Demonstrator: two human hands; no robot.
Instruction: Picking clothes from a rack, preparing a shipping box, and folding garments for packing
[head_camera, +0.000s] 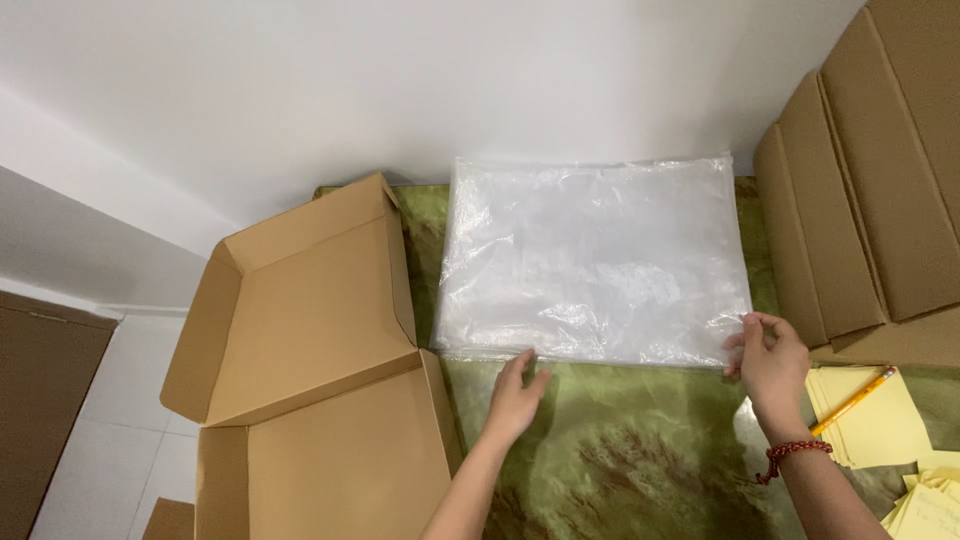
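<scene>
A stack of clear plastic bags (595, 262) is lying at the far edge of the green marbled table (620, 460), against the wall. The left hand (514, 397) is resting flat, fingers spread, on the stack's near edge. The right hand (768, 356) is pinching the near right corner, seemingly lifting one sheet. An open cardboard box (310, 370) is sitting over the table's left edge; flattened cartons (870, 200) are leaning at the right edge, with yellow papers (880, 425) and a pencil (853, 400) just beside them.
</scene>
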